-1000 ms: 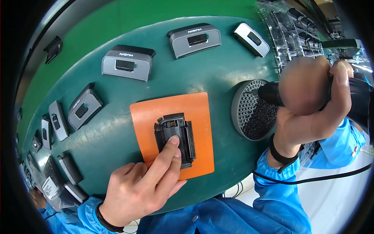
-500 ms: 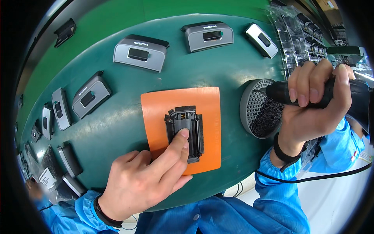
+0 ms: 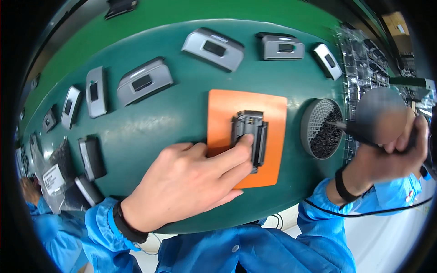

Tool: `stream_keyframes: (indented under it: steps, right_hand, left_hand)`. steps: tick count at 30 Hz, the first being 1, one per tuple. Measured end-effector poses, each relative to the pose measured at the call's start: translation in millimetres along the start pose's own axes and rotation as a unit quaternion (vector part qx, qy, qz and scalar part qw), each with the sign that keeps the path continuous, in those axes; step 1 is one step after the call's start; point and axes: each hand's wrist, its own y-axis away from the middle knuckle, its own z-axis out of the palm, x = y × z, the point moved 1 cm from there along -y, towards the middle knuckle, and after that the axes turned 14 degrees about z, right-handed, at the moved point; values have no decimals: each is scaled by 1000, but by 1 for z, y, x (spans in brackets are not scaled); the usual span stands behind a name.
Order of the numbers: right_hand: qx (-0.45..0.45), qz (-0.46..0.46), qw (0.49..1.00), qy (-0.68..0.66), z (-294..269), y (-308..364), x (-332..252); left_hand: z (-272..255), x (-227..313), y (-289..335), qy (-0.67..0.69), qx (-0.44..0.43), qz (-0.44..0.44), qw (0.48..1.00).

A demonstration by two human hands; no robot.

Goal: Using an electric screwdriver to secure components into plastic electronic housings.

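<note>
- ok so our left hand (image 3: 195,182) is around lower centre of the frame, index fingertip pressed on the black housing (image 3: 259,144), fingers laid on from above, not wrapped round it
- that housing is the main thing rn, just right of centre, lying on the orange mat (image 3: 273,159), hollow side up afaict
- our right hand (image 3: 387,159), far right, is closed round a black handheld tool (image 3: 359,131), kinda blurry but we can make out the grip
- tool tip is over the round grey bowl (image 3: 306,127) w/ small dark screws (image 3: 325,143), right of centre, can't tell if it's touching any or has one on it b/c blur
- done so far imo: housing placed & steadied, tool in hand and over at the screws
- left imo: whatever the tool does at the housing, since the tip is well apart from it, and any screws already in there are too small for us to tell
- grey units (image 3: 214,50) arc from mid left to upper right, look assembled outside, but no clue if they're finished tbh
</note>
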Motion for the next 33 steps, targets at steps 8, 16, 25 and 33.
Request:
stream_keyframes:
  steps: [8, 16, 25, 33]
  right_hand:
    - [-101, 40, 994, -14, 52, 49, -8]
    - [-139, 53, 989, -25, 83, 68, 19]
    - [-151, 71, 985, -34, 87, 64, 28]
    - [-152, 56, 987, -24, 91, 64, 31]
  left_hand:
    - [8, -2, 10, 30, 43, -10, 999]
    - [14, 1, 12, 20, 44, -32, 998]
    - [18, 2, 11, 0, 74, -34, 997]
    - [19, 2, 11, 4, 73, -45, 996]
